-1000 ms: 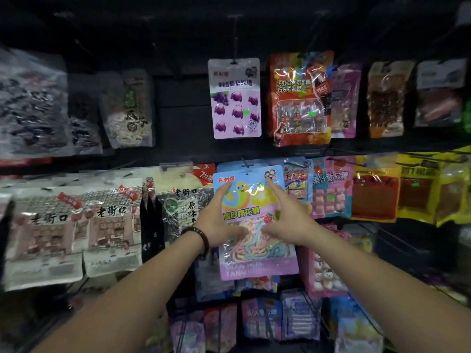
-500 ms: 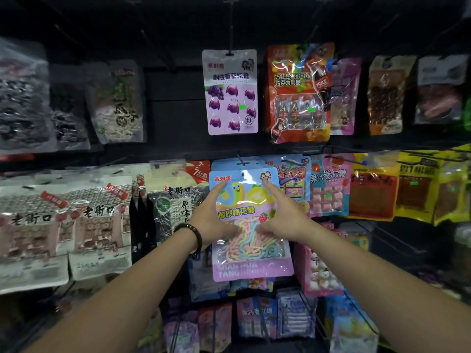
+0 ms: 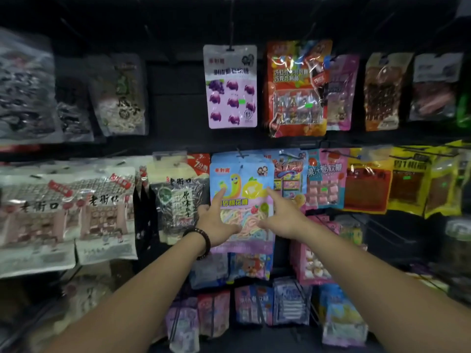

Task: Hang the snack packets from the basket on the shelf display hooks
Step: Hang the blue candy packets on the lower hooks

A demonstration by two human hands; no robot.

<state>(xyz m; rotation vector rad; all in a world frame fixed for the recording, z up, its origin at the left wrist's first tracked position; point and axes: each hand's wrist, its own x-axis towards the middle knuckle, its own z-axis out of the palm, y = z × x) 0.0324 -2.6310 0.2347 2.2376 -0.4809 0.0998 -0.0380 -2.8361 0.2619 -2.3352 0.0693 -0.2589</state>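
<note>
Blue marshmallow packet (image 3: 242,189) hangs upright, dead ahead; left hand (image 3: 216,222) and right hand (image 3: 283,217) flank it, fingers spread, seemingly just touching.

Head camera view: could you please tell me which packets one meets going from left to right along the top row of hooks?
Clear noodle-like packet → purple grape candy packet → orange chocolate packet → pink packet → brown snack packet

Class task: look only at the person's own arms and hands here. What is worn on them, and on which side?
Both forearms are bare, with no sleeves or gloves in view. The left wrist carries a dark beaded bracelet just behind the left hand. The right hand and wrist wear nothing visible.
</note>
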